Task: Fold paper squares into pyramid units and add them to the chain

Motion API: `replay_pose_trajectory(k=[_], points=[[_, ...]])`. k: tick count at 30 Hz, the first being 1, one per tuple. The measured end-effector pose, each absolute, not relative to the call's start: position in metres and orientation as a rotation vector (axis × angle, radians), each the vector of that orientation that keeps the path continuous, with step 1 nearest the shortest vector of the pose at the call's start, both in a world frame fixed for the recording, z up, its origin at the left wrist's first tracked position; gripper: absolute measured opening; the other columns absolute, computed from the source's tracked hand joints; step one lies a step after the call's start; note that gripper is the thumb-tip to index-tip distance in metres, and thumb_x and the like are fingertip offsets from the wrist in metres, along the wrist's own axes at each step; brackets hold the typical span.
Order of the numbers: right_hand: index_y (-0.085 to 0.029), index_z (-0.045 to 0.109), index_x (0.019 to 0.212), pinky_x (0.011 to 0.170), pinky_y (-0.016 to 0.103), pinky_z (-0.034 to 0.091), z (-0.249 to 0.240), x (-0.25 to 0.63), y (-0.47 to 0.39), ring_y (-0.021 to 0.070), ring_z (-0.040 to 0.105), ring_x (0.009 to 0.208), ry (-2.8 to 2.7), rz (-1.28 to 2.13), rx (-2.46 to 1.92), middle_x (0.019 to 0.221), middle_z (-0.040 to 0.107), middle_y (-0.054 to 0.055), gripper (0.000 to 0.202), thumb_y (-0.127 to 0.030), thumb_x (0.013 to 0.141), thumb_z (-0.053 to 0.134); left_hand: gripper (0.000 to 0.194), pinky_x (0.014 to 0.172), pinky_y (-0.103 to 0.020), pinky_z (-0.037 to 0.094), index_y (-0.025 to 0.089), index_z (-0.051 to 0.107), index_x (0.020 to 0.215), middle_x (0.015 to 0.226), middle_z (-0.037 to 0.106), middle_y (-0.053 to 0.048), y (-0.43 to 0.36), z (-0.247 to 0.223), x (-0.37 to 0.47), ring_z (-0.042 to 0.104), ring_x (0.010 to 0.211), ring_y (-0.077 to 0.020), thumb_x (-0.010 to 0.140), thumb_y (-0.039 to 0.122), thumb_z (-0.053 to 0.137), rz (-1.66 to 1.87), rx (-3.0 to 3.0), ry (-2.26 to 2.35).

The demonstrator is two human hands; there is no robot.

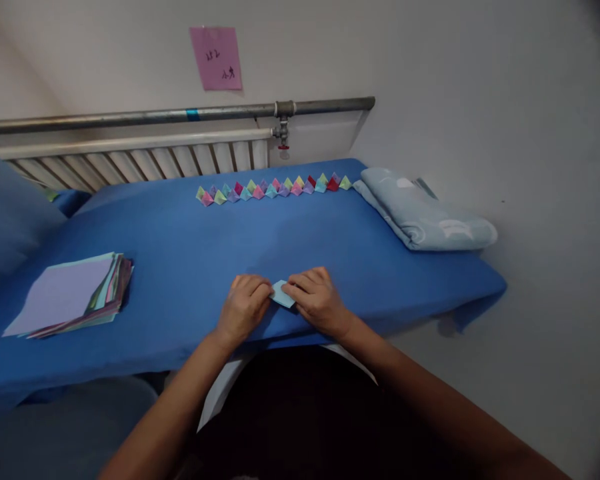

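We are gripping a small, folded, light-blue paper piece (281, 294) with closed fingers, our left hand (245, 303) pinching its left end and our right hand (317, 300) pinching its right side. We are holding it near the front edge of a blue cloth-covered surface (180, 247), while a zigzag row of multicoloured folded-paper pieces (271, 191) is lying beyond.

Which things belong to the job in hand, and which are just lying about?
Likely part of the job:
blue paper, held by left fingers and right fingers
paper stack
folded shapes

Likely just there:
blanket
pink note
radiator
pipe
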State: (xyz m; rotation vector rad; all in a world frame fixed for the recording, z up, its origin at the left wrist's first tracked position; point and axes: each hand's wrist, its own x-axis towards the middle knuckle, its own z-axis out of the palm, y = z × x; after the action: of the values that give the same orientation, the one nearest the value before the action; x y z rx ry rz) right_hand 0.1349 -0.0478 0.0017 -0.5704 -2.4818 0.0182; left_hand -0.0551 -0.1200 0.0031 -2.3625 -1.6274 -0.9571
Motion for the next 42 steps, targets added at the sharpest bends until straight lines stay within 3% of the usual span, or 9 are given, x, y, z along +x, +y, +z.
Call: replay_pose_trajectory(k=[5, 12, 21, 34, 42], points=[[-0.02, 0.065, 0.102, 0.081, 0.037, 0.031, -0.008, 0.143, -0.065, 0.0206, 0.053, 0.09, -2.589, 0.077, -0.505, 0.101, 0.067, 0.005, 0.021, -0.013, 0.086, 0.054, 0.017, 0.085, -0.039, 0.041, 0.019, 0.064, 0.092, 0.099, 0.069, -0.008, -0.138, -0.005, -0.054, 0.059, 0.093, -0.0216, 0.087, 0.012, 0.049, -0.738, -2.48, -1.58], [-0.019, 0.062, 0.114, 0.084, 0.039, 0.033, -0.012, 0.154, -0.078, 0.0237, 0.053, 0.099, -2.591, 0.213, -0.57, 0.109, 0.065, 0.009, 0.027, -0.02, 0.088, 0.053, 0.021, 0.09, -0.044, 0.039, 0.02, 0.067, 0.102, 0.107, 0.07, -0.009, -0.151, -0.005, -0.051, 0.06, 0.099, -0.0231, 0.09, 0.018, 0.051, -0.749, -2.49, -1.662], [-0.02, 0.067, 0.099, 0.078, 0.036, 0.035, -0.018, 0.162, -0.079, 0.021, 0.055, 0.087, -2.445, 0.277, -0.739, 0.1, 0.069, 0.008, 0.02, -0.023, 0.094, 0.048, 0.013, 0.089, -0.041, 0.039, 0.019, 0.066, 0.093, 0.102, 0.073, -0.006, -0.153, -0.011, -0.052, 0.064, 0.094, -0.0205, 0.091, 0.019, 0.053, -0.889, -2.424, -1.674], [-0.02, 0.061, 0.074, 0.082, 0.037, 0.036, -0.01, 0.152, -0.078, 0.0219, 0.058, 0.094, -2.236, 0.495, -1.072, 0.099, 0.068, 0.006, 0.016, -0.025, 0.088, 0.056, 0.013, 0.084, -0.04, 0.039, 0.02, 0.064, 0.077, 0.102, 0.068, -0.005, -0.14, -0.01, -0.048, 0.056, 0.099, -0.0233, 0.088, 0.026, 0.059, -0.967, -2.256, -2.199], [-0.02, 0.059, 0.073, 0.082, 0.036, 0.035, -0.013, 0.148, -0.076, 0.0214, 0.056, 0.093, -2.245, 0.462, -1.138, 0.102, 0.068, 0.006, 0.018, -0.025, 0.089, 0.053, 0.018, 0.088, -0.042, 0.039, 0.018, 0.063, 0.072, 0.106, 0.065, -0.006, -0.134, -0.007, -0.044, 0.053, 0.1, -0.0241, 0.087, 0.026, 0.058, -0.876, -2.194, -2.3]])
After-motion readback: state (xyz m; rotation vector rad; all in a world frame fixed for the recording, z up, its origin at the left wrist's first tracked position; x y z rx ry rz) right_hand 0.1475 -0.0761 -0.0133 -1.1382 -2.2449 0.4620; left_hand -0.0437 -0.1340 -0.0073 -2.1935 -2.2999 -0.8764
